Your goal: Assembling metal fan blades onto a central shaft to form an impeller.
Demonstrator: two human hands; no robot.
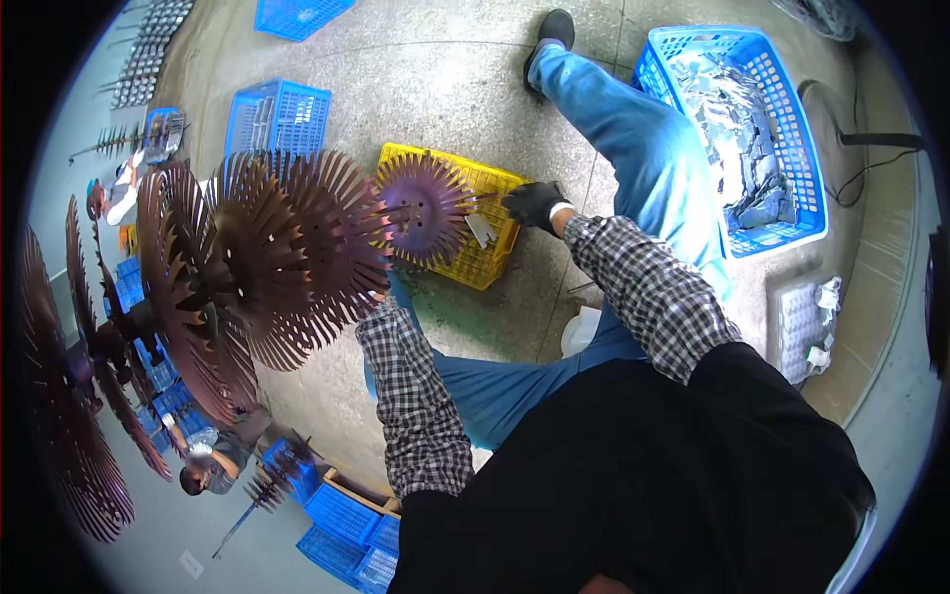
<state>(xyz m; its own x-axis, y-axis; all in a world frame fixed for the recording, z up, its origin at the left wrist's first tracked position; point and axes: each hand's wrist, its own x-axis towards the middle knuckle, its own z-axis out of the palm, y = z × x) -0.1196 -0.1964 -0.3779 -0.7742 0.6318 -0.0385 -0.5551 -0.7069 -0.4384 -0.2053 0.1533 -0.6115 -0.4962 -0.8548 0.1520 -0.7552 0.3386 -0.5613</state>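
Observation:
A row of toothed, purple-brown metal discs on a shaft reaches in from the left. Its nearest disc overlaps a yellow plastic crate on the floor. My right hand, in a black glove, is at the crate's right rim with fingers bent over it. Close by, a small grey notched metal plate lies against the crate. My left hand is behind the discs' lower right edge. Only the checked left sleeve shows clearly, so its fingers are hidden.
A blue basket of grey-blue scrap pieces stands beside my right leg. More blue crates sit beyond the discs, and others at lower left. Two other people work at the left. A white ridged tray lies at right.

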